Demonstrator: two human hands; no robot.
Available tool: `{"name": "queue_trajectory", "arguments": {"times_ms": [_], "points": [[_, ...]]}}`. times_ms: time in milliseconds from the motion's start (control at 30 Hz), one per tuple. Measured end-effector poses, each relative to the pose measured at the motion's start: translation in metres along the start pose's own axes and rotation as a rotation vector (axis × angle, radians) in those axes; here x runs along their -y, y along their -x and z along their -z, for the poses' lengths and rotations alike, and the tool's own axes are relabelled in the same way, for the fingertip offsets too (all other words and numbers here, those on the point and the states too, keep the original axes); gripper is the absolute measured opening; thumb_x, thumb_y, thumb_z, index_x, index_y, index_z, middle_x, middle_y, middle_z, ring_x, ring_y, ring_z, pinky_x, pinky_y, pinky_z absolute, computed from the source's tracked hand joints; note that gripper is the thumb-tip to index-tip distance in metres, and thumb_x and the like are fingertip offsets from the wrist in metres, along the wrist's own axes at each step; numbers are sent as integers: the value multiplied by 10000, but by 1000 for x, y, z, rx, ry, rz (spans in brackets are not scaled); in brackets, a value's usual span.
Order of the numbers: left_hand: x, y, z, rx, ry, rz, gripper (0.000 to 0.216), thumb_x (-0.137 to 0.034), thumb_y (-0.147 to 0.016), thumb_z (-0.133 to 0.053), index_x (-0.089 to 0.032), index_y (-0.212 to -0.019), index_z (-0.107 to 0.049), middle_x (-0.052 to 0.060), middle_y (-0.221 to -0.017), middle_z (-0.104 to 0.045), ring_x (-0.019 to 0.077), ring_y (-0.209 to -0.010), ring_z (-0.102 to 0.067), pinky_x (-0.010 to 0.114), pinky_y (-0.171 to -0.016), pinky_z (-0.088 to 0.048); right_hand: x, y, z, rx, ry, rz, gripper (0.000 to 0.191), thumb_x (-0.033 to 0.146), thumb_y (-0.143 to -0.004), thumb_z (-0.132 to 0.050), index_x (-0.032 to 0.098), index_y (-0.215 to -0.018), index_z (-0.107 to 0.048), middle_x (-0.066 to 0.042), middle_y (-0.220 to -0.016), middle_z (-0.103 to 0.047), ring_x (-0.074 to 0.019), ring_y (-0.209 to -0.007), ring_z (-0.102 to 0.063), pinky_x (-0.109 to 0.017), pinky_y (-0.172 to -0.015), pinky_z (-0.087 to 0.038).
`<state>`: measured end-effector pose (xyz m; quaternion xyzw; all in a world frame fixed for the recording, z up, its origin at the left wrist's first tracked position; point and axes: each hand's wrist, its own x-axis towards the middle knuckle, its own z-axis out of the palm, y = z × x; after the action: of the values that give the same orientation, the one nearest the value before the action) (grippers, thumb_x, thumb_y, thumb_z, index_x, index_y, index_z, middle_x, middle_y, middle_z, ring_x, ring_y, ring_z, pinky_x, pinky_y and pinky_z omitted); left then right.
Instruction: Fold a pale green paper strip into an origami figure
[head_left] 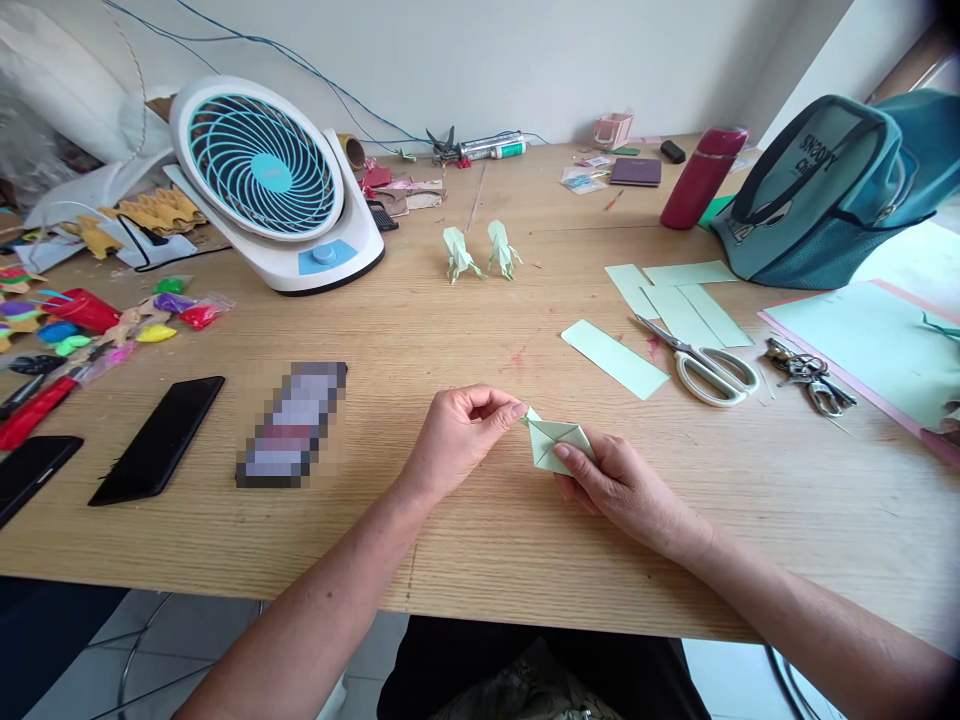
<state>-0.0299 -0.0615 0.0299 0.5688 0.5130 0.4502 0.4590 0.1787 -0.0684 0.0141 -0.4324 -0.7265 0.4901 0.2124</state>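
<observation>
A folded pale green paper piece (546, 438) with crease lines is held between both hands over the front of the table. My left hand (466, 432) pinches its narrow pointed tip between thumb and fingers. My right hand (611, 480) grips the wide body, thumb on top and fingers partly hidden beneath. Farther back stand two folded green paper figures (457, 252) with thin legs. To the right lie a single green paper strip (615, 358), more cut paper strips (686, 305), and white-handled scissors (709, 372) with their blades touching the strips.
A white and blue fan (322, 255) stands at the back left. Phones (159, 440) and colourful clay packets (172, 300) lie on the left. Keys (810, 378), a red bottle (701, 180), a teal backpack (814, 190) and large green sheets (862, 345) occupy the right.
</observation>
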Motion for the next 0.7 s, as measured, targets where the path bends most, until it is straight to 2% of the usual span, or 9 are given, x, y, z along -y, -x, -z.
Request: {"name": "queue_trajectory", "arguments": {"times_ms": [300, 700], "points": [[0, 1, 1, -7, -49, -21, 170, -316, -851, -709, -171, -776, -756, 12, -730, -710, 107, -642, -556, 222, -602, -425, 1, 0, 0, 10, -8, -8, 441, 486, -1032, -384, 207, -706, -485, 46, -534, -479, -97, -471, -421, -253, -517, -353], [-2, 1, 1, -8, -94, -53, 190, -310, -862, -696, -163, -745, -724, 9, -721, -679, 114, -659, -546, 232, -611, -408, 1, 0, 0, 12, -10, -18, 438, 493, -1032, -386, 207, -714, -482, 48, -536, -481, -95, -473, -420, -255, -520, -358]]}}
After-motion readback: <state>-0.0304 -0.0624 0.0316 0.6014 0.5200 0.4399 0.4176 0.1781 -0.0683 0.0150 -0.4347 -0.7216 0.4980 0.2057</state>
